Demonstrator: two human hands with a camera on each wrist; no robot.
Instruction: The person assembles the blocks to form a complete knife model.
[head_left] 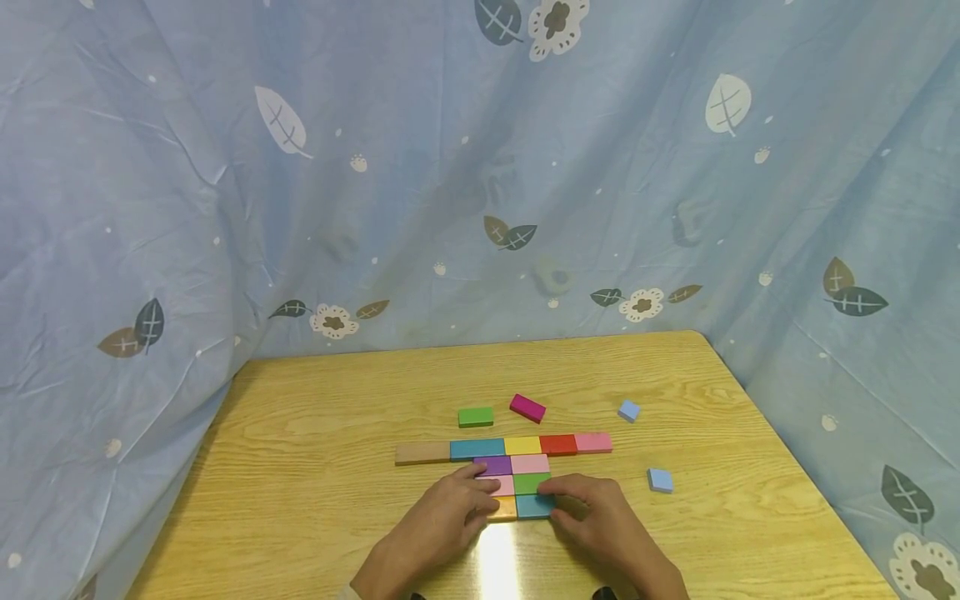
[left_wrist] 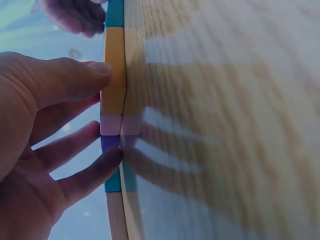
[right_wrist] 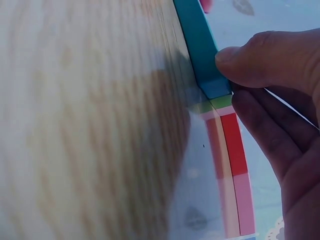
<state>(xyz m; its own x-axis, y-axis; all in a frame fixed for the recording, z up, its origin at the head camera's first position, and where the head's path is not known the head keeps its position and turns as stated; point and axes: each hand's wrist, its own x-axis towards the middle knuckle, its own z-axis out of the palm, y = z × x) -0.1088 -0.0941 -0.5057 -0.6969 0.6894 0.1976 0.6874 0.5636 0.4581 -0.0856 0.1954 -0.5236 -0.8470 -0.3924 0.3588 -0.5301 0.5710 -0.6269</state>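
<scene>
Because the small blocks touch each other, one hard push could, I think, make lots of them go crooked. They lie flat on the tabletop in three short rows of two, between the hands. The left hand has its fingers spread along one side, with its thumb at the orange block. The right hand isn't pinching; its fingers are loose, with the thumb at the front blue block and a finger by the green block. If one hand squeezes harder, the rows could slide sideways or pop up in the middle. If both push away, the purple block could bump the long row and bend it. A wide right swing might knock the light blue block.
</scene>
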